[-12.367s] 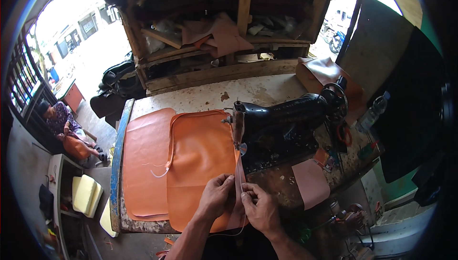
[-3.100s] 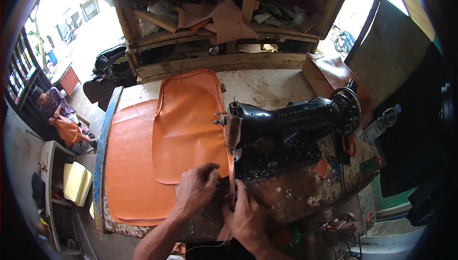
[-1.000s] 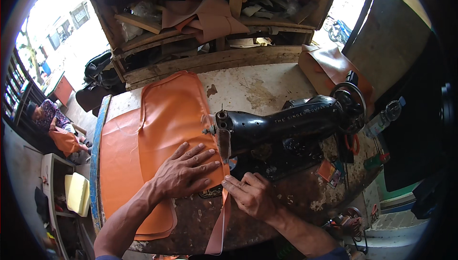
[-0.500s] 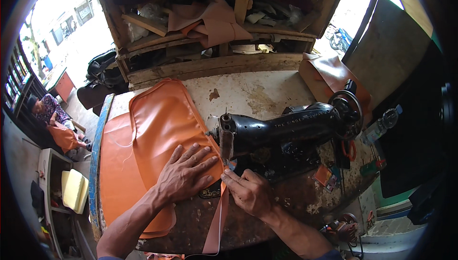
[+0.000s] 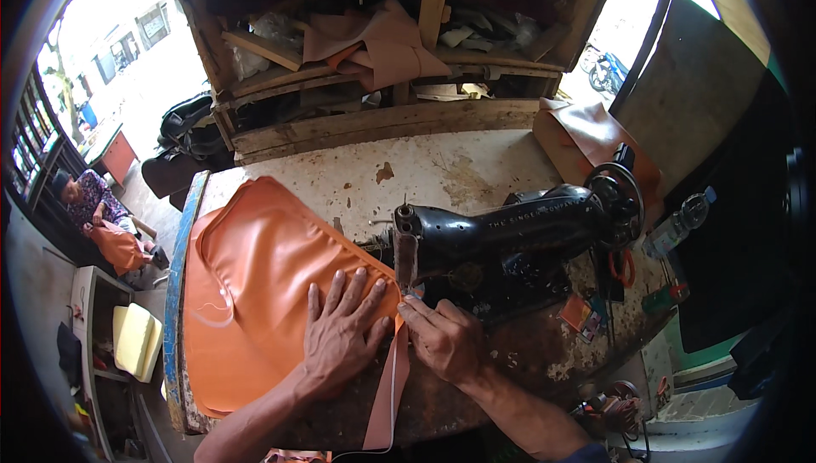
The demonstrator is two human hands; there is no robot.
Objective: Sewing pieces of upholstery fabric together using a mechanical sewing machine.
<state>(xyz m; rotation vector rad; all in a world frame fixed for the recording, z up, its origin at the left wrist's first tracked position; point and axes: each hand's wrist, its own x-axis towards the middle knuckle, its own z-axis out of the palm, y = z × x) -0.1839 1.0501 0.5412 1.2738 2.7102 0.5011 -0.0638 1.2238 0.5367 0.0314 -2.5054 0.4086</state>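
An orange leather-like sheet (image 5: pixel 263 267) with a raised, bound edge lies spread left of a black sewing machine (image 5: pixel 501 223). My left hand (image 5: pixel 344 335) rests flat on it, fingers spread. Close by the needle area, my right hand (image 5: pixel 444 340) pinches a narrow orange strip (image 5: pixel 388 412) against the sheet's edge. The strip hangs down toward the table's front, and a thin white cord (image 5: pixel 393 399) runs along it. My right fingers partly hide the spot under the presser foot. A loose pale thread trails on the sheet's left part.
Scissors with orange handles (image 5: pixel 623 269) and a clear plastic bottle (image 5: pixel 680 223) are at the right. A wooden shelf (image 5: pixel 382 123) with folded material stands behind. Brown material (image 5: pixel 595 136) lies at the back right. At far left a person (image 5: pixel 93 204) sits with orange material.
The orange sheet has turned counterclockwise, its far corner coming nearer and leftward. My left hand has shifted slightly right and nearer with it. My right hand stays by the needle, pinching the strip.
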